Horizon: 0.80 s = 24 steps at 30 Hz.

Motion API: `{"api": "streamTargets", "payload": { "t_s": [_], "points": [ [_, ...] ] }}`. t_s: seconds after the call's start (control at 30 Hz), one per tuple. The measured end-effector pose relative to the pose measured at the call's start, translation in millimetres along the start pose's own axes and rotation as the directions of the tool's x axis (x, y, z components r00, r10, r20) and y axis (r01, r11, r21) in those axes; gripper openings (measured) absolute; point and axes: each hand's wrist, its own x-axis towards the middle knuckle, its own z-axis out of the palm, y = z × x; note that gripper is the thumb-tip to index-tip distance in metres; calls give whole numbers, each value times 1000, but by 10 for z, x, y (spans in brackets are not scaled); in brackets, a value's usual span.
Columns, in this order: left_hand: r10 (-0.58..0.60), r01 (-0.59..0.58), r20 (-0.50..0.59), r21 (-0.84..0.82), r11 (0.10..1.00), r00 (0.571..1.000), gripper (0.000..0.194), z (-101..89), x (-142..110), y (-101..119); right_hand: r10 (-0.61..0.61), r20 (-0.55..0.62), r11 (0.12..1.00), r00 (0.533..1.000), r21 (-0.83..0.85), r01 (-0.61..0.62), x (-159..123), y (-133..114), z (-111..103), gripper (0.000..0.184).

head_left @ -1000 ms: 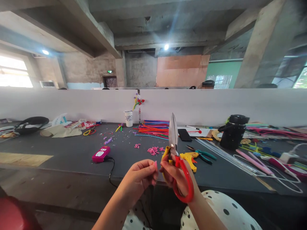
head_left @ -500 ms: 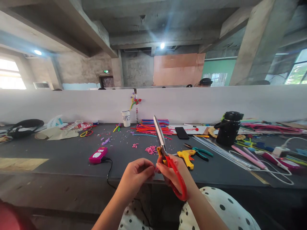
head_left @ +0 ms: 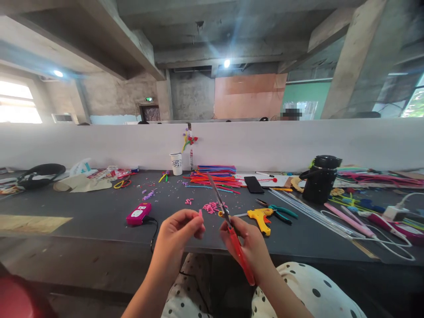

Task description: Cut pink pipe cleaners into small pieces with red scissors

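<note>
My left hand (head_left: 182, 229) is pinched on a small pink piece of pipe cleaner (head_left: 200, 213), whose tip shows above the fingertips. In my right hand (head_left: 252, 243) are scissors with red handles (head_left: 239, 251), their blades pointing up and away from me, looking nearly closed. The two hands are apart, just over the table's front edge. Beyond them lies a pile of short pink pieces (head_left: 210, 208), with a few more pink bits (head_left: 189, 201) to its left. Long red and blue pipe cleaners (head_left: 215, 177) lie behind the pile.
Right of my hands lie a yellow glue gun (head_left: 261, 218), teal-handled pliers (head_left: 281, 213) and a black phone (head_left: 253, 184). A black jug (head_left: 319, 181) stands farther right. To the left are a magenta power box (head_left: 138, 214) with a cable, and a paper cup (head_left: 176, 164) near the white partition.
My hands have moved apart: the left went left and slightly up with the pink piece. The scissors have turned, so their blades and handles look narrower. The view has shifted slightly.
</note>
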Motion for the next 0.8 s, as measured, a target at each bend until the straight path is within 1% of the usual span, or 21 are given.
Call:
{"api": "streamTargets", "payload": {
  "t_s": [0.07,0.13,0.2,0.27,0.37,0.53,0.63,0.8],
  "points": [
    [17,-21,-35,-120,993,999,8,-41,-25,79,-51,0,995,999,-88,51,-50,-15,8,9],
    [45,-54,-53,-178,982,998,5,-71,-55,137,-137,3,972,991,-190,135,-91,-34,20,10],
    [96,-108,-72,-201,974,993,3,-82,-78,172,-219,0,930,976,-302,209,-116,-45,36,13],
    [148,-163,-91,-200,966,985,3,-76,-88,188,-281,-3,884,960,-390,257,-127,-37,56,15],
    [178,-195,-96,-201,960,979,3,-49,-84,193,-352,2,829,936,-465,312,-131,1,89,13],
    [180,-193,-80,-216,957,980,4,-20,-75,190,-415,-13,762,910,-551,340,-136,45,122,14],
    [192,-204,-78,-210,956,978,4,-15,-76,197,-434,-27,745,901,-573,342,-132,40,126,14],
    [202,-216,-83,-224,950,976,4,1,-81,202,-490,-74,726,868,-586,360,-123,19,116,17]
  ]
}}
